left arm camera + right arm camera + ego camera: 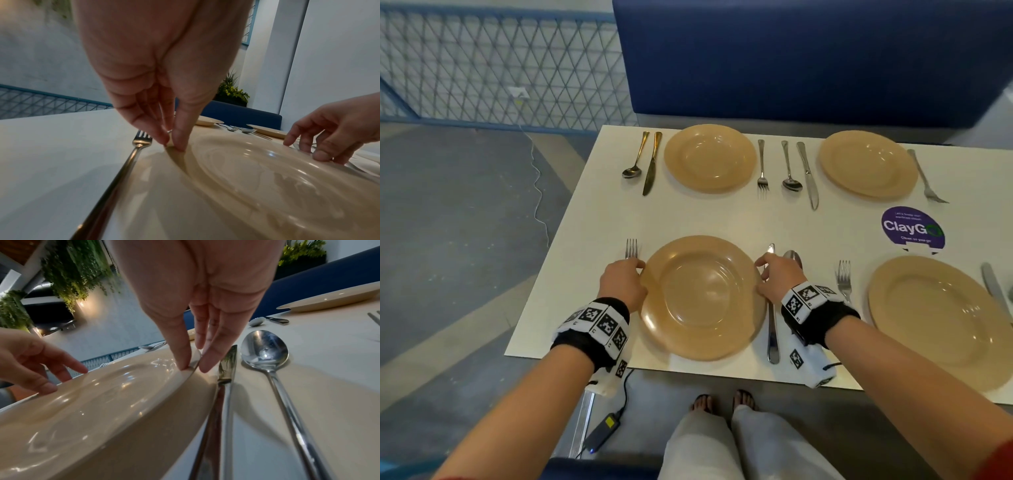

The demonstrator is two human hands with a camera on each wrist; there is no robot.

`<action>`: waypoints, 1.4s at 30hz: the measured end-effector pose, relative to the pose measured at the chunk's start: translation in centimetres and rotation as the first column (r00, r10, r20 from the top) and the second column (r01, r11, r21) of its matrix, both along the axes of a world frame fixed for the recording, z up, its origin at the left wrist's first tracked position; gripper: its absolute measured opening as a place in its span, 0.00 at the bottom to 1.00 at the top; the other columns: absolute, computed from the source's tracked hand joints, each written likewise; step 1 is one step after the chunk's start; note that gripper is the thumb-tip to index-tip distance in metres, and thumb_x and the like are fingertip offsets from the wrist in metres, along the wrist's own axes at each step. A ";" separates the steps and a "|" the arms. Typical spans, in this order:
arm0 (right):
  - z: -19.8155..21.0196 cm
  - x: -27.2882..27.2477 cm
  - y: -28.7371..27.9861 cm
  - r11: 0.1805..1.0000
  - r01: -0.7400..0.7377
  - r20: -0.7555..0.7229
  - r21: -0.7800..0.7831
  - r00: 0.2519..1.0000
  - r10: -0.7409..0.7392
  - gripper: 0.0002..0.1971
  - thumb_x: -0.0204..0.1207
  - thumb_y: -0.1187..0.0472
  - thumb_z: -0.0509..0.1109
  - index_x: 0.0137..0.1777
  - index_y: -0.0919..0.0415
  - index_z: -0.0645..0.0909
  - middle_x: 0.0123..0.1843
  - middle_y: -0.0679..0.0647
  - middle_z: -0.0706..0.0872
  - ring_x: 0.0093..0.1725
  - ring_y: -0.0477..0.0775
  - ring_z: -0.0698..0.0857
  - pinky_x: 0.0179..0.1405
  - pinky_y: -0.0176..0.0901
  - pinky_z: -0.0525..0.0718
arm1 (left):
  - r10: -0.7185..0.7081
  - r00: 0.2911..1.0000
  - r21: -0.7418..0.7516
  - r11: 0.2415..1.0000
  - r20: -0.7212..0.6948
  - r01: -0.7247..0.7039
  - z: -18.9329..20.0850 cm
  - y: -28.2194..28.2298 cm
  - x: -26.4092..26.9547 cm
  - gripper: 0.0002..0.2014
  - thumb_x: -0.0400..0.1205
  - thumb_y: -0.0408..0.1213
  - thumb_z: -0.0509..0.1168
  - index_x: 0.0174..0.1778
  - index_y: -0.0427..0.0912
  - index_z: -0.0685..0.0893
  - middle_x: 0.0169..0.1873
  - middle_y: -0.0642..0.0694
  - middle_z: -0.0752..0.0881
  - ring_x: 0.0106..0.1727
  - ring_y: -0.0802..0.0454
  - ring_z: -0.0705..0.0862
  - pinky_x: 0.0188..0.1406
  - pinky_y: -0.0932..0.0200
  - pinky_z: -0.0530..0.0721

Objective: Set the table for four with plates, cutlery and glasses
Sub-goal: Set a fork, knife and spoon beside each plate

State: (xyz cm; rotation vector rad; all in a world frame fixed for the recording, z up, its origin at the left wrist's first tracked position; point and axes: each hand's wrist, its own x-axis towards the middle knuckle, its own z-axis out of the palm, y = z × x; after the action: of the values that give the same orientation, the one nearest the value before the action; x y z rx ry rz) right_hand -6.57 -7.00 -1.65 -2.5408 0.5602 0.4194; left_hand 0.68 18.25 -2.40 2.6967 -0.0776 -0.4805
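Observation:
Four tan plates lie on the white table. Both hands hold the near left plate by opposite sides of its rim. My left hand pinches the left rim between thumb and fingers, beside a fork. My right hand pinches the right rim, next to a knife and a spoon. Whether the plate is lifted off the table I cannot tell.
The far left plate, far right plate and near right plate each have cutlery beside them. A purple sticker sits between the right plates. A blue bench stands behind the table. A power adapter lies on the floor.

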 end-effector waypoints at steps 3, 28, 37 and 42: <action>0.0 -0.1 0.1 1.000 0.002 -0.010 0.005 1.000 -0.002 0.21 0.76 0.67 0.66 0.69 0.61 0.73 0.51 0.56 0.81 0.51 0.52 0.79 0.57 0.43 0.80 | 0.001 1.000 -0.009 1.000 0.000 -0.001 0.0 0.1 0.0 0.24 0.76 0.28 0.68 0.69 0.43 0.79 0.60 0.43 0.85 0.62 0.46 0.82 0.60 0.58 0.78; 4.3 -4.4 -11.9 0.941 0.339 0.169 -0.003 0.927 -0.334 0.11 0.74 0.61 0.70 0.55 0.58 0.84 0.45 0.51 0.85 0.47 0.51 0.81 0.47 0.36 0.74 | -0.361 0.931 -0.299 0.883 0.059 0.361 5.5 -13.9 -3.6 0.22 0.77 0.39 0.71 0.67 0.47 0.79 0.58 0.51 0.83 0.46 0.58 0.80 0.51 0.62 0.78; 3.2 -10.1 -24.9 0.920 0.393 0.180 0.008 0.904 -0.388 0.11 0.72 0.63 0.69 0.54 0.57 0.83 0.45 0.51 0.83 0.48 0.52 0.81 0.49 0.36 0.75 | -0.359 0.933 -0.315 0.887 -0.017 0.336 2.5 -27.7 -10.5 0.24 0.77 0.46 0.72 0.68 0.46 0.77 0.57 0.48 0.84 0.57 0.52 0.82 0.61 0.67 0.71; 2.3 -14.3 -31.8 0.910 0.415 0.089 -0.011 0.906 -0.413 0.13 0.70 0.63 0.69 0.55 0.55 0.82 0.44 0.49 0.84 0.46 0.51 0.82 0.50 0.40 0.80 | -0.235 0.971 -0.235 0.947 -0.034 0.221 1.1 -31.6 -12.9 0.19 0.78 0.40 0.70 0.65 0.43 0.80 0.54 0.46 0.86 0.55 0.51 0.84 0.51 0.65 0.76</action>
State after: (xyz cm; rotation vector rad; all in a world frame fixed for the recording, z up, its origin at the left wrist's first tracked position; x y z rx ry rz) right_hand -20.87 -38.78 0.63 -2.3630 1.0511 0.1467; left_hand -12.22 -13.36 -1.29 2.4544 -0.4071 -0.5850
